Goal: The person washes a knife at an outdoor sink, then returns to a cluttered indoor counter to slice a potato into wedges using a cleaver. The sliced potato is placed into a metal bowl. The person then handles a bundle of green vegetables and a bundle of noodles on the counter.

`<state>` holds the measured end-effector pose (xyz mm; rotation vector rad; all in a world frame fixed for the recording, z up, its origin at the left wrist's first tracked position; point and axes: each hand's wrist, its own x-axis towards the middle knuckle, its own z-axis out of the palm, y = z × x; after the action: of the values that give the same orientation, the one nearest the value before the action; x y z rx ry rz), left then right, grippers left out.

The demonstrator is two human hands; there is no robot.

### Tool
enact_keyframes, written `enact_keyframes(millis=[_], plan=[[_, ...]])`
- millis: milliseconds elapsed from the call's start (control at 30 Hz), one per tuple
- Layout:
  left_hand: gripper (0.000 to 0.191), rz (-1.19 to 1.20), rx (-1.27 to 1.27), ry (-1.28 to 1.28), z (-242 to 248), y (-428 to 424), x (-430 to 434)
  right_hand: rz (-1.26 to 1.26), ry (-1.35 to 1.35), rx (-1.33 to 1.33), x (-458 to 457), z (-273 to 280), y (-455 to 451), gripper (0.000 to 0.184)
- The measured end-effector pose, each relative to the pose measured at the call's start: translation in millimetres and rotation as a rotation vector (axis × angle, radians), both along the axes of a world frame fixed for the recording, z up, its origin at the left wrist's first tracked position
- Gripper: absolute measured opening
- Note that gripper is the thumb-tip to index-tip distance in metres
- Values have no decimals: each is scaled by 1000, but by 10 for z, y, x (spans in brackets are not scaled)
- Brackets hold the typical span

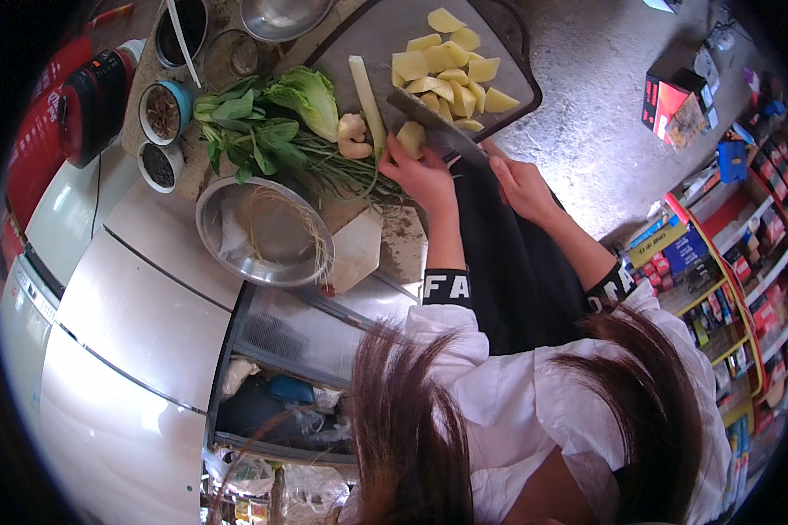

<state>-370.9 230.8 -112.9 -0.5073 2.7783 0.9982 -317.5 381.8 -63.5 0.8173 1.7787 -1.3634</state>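
Note:
My left hand point(420, 178) holds a peeled potato piece point(411, 140) at the near edge of a grey cutting board point(341, 59). The handle of a kitchen knife point(443, 128) is in my right hand point(519, 187); its broad blade slants across the board, just right of that piece. Beyond the blade lies a pile of cut potato pieces point(438, 59). A pale green stalk point(368, 98) rests on the board's left part. Beside it are a ginger root point(353, 136), a lettuce heart point(308, 102), leafy greens point(256, 134) and thin green stems point(341, 164).
A metal bowl point(282, 230) with pale roots at its rim stands near left. Small containers point(164, 113) point(161, 165) hold dried contents; another metal bowl point(285, 16) is at the back. A dark bottle point(95, 105) stands far left, stocked shelves point(729, 262) at right.

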Motion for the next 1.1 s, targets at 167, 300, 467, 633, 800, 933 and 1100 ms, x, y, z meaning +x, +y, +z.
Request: enact_keyframes(millis=[167,300,467,633,800,933,1100], plan=[[52,20,38,-171,51,-93,-172,64,182,181,69,175,-8,38],[37,154,295,-166,-46,-350,-174,203,294,159,125,452,-38,36],[18,3,194,-195,9,-345,-251,241,221,236,249,583,-91,36],[20,29,244,-186,-32,-386,-228,302,237,325,266,607,-133,37],[21,58,164,-286,-34,-386,-269,318,192,364,242,565,-220,36],[22,64,194,-319,-38,-398,-299,321,163,367,174,450,-312,34],[29,-41,115,-373,95,-367,-347,278,238,377,181,1,-330,34]])
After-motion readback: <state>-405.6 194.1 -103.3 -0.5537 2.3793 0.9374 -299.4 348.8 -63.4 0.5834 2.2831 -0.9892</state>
